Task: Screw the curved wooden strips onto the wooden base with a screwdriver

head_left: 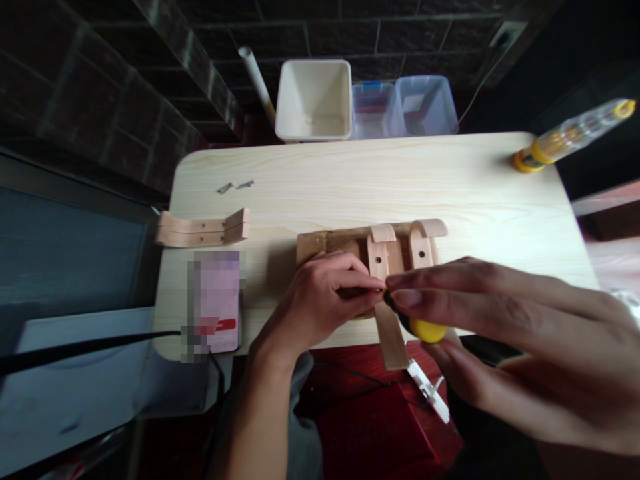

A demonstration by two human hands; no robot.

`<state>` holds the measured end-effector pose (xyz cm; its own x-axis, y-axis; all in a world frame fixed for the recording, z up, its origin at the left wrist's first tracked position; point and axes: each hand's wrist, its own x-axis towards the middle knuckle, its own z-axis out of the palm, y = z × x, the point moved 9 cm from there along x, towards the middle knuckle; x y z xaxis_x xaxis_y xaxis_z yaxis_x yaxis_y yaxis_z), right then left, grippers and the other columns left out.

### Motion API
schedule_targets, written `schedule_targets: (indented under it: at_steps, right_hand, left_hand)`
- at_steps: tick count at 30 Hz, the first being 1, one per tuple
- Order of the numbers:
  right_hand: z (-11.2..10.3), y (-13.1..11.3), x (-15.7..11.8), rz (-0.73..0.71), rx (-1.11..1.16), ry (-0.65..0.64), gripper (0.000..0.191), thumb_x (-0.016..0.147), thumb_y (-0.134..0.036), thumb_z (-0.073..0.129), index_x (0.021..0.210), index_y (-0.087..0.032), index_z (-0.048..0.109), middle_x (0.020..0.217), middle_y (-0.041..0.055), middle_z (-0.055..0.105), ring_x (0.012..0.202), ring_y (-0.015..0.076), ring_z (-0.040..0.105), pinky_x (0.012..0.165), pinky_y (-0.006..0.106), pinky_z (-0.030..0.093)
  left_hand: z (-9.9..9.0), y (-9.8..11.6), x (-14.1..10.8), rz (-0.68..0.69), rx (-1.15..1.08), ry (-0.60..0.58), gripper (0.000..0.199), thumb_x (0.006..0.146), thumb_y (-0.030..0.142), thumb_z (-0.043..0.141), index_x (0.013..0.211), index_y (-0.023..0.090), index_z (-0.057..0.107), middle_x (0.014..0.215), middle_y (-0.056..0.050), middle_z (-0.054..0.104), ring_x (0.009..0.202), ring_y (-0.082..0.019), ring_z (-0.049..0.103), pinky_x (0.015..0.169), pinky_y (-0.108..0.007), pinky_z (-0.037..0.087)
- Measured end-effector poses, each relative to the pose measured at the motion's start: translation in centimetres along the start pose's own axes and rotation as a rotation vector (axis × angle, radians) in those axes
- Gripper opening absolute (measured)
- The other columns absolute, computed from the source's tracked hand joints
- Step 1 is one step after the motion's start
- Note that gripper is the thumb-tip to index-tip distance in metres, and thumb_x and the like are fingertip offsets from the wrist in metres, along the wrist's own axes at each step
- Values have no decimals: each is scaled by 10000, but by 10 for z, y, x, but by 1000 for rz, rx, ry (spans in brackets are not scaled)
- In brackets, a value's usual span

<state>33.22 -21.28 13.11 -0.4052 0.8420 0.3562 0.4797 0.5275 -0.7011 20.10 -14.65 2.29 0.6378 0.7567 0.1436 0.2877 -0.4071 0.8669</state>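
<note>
My right hand [510, 327] grips a yellow-and-black screwdriver [427, 331], which points left toward a curved wooden strip [379, 261]. At the screwdriver's tip, the fingers of my left hand [317, 300] are pinched together over that strip; whatever small thing they hold is hidden. The strip hooks over a brown cardboard-like block [310, 247], and its straight end hangs past the table's front edge. Beside it on the right, a second curved wooden strip [421, 253] lies across the block, partly covered by my right hand. A dark hole shows in each strip.
On the table [330, 180] are a pair of joined curved wooden pieces [203, 232], two small packets [235, 187], a phone [225, 300] and a clear yellow-ended tube [570, 137]. A cream bin [314, 100] and clear plastic boxes [425, 107] stand behind. A white power strip [429, 391] lies below.
</note>
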Motion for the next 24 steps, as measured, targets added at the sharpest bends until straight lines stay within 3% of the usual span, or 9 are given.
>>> schedule_targets:
  at_steps: [10, 18, 24]
  right_hand:
    - [1, 6, -2, 39, -44, 15, 207, 1061, -213, 650, 1255, -205, 721, 1191, 24, 777, 1163, 53, 732, 1046, 66, 533]
    - [3, 4, 0, 10, -30, 8, 308, 988, -129, 693, 1286, -204, 715, 1225, 49, 799, 1134, 131, 773, 966, 144, 625]
    - [1, 2, -5, -23, -29, 11, 298, 982, -118, 720, 1262, -216, 745, 1308, 46, 759, 1151, 124, 763, 994, 147, 618]
  left_hand:
    - [2, -2, -1, -23, 2, -11, 168, 988, 256, 742, 873, 239, 864, 874, -6, 807, 793, -150, 712, 795, -283, 519]
    - [0, 2, -1, 11, 20, 1, 156, 986, 252, 737, 880, 222, 847, 867, -12, 808, 796, -163, 713, 814, -308, 520]
    - [0, 4, -2, 35, 24, 17, 109, 954, 202, 765, 872, 226, 834, 862, 4, 799, 801, -152, 707, 803, -299, 496]
